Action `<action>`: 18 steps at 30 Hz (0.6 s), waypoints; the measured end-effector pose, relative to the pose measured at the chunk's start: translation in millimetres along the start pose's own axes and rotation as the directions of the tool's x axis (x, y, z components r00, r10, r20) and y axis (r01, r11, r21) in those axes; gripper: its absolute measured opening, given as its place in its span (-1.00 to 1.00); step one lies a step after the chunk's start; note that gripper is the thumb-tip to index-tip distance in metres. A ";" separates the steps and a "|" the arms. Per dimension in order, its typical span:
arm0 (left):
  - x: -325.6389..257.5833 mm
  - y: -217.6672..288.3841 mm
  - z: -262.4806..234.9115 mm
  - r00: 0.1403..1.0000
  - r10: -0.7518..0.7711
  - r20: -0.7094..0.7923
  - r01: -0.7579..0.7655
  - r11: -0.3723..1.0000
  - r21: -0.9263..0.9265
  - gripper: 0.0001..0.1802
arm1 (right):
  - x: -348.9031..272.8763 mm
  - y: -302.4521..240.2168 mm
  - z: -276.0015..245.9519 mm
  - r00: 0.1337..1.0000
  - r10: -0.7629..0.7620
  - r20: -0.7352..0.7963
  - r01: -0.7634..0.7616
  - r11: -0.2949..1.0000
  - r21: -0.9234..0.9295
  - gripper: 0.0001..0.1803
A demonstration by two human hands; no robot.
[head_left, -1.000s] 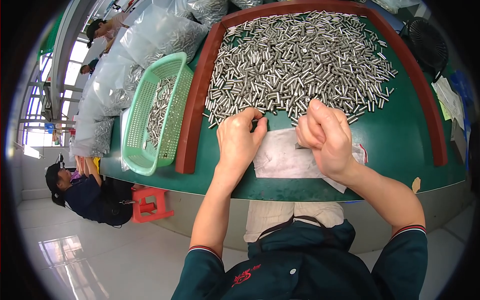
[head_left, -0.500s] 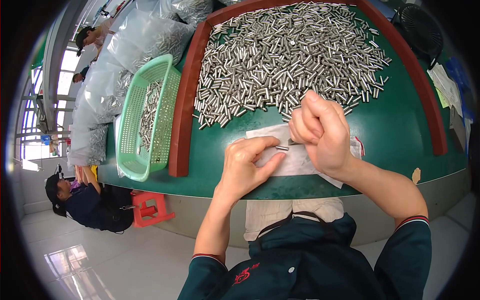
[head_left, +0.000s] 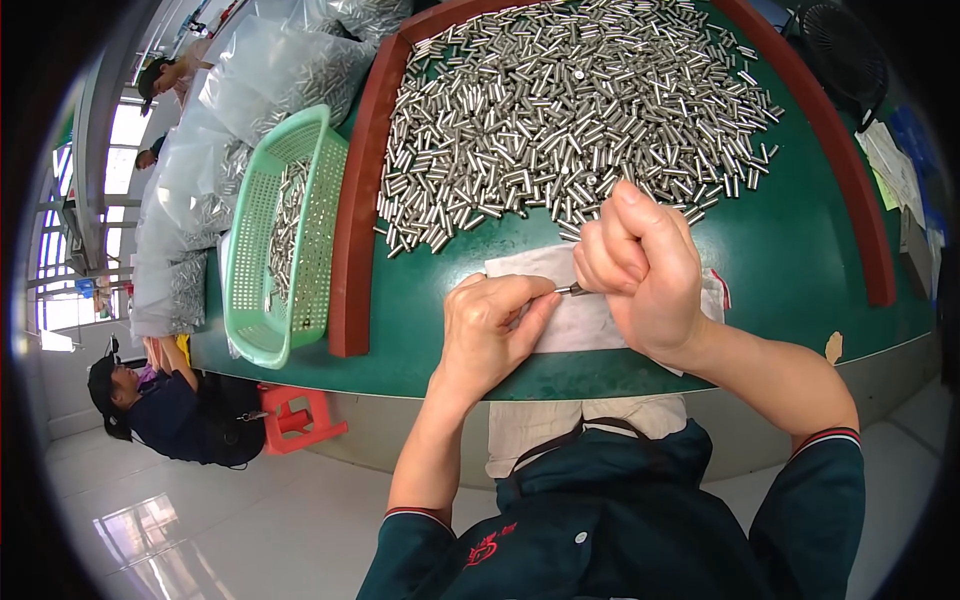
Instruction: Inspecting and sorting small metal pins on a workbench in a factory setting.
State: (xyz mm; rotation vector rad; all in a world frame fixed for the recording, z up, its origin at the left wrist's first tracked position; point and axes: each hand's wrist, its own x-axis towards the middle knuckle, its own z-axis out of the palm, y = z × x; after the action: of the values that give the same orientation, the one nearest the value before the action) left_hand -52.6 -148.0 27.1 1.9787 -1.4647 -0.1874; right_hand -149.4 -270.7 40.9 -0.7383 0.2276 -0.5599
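Note:
My left hand [head_left: 490, 330] pinches one end of a small metal pin [head_left: 572, 290] over a white cloth [head_left: 560, 320] on the green table [head_left: 800, 260]. My right hand [head_left: 640, 265] is closed in a fist on the pin's other end, and what else it holds is hidden. Just beyond both hands lies a large heap of short shiny metal pins [head_left: 570, 120], fenced by a brown rim [head_left: 355, 210].
A light green plastic basket [head_left: 285, 230] with several pins stands left of the rim. Clear plastic bags of pins [head_left: 250, 90] lie further left. A person sits on the floor at lower left [head_left: 150, 400] beside a red stool [head_left: 295, 420]. A black fan [head_left: 840, 45] stands at upper right.
My left hand has drawn back from the pin heap to the white cloth and met my right hand, with a pin now held between them. The view has shifted slightly.

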 end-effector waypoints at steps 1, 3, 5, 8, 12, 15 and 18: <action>-0.4 -0.8 0.8 1.000 -0.003 -0.001 0.003 1.000 0.000 -0.94 | 0.0 0.2 0.2 1.000 0.003 0.001 -0.003 1.000 0.000 -0.51; -1.3 -3.1 3.2 0.999 0.026 -0.040 -0.028 0.999 -0.039 -0.91 | 0.2 0.6 0.7 1.000 -0.009 0.003 0.009 1.000 0.012 -0.52; -1.5 -2.7 2.7 0.999 0.021 -0.041 -0.023 0.999 -0.040 -0.91 | 0.1 0.5 1.4 1.000 -0.008 0.003 0.008 1.000 0.016 -0.52; -1.8 -3.1 2.4 0.999 0.020 -0.038 -0.022 0.999 -0.038 -0.91 | -0.3 -0.8 4.6 1.000 -0.015 -0.004 0.015 1.000 -0.026 -0.51; -0.3 -1.3 -0.6 1.000 0.014 0.005 -0.014 1.000 0.008 -0.93 | -0.2 0.0 3.9 1.000 -0.005 -0.018 0.003 0.997 -0.077 -0.51; -1.2 -4.3 0.7 0.999 0.035 -0.012 -0.034 0.999 0.001 -0.93 | 0.1 2.4 3.7 1.000 0.002 -0.017 -0.004 0.996 -0.084 -0.51; -1.4 -3.4 1.5 1.000 0.030 -0.009 -0.030 1.000 -0.007 -0.93 | -0.5 -1.1 4.5 1.000 0.003 -0.018 -0.004 0.995 -0.098 -0.51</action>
State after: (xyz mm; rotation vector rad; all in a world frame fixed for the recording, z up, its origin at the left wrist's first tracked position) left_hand -51.1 -146.9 23.5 1.9482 -1.4845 -0.1705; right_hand -148.6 -268.5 44.9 -0.8283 0.2742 -0.5550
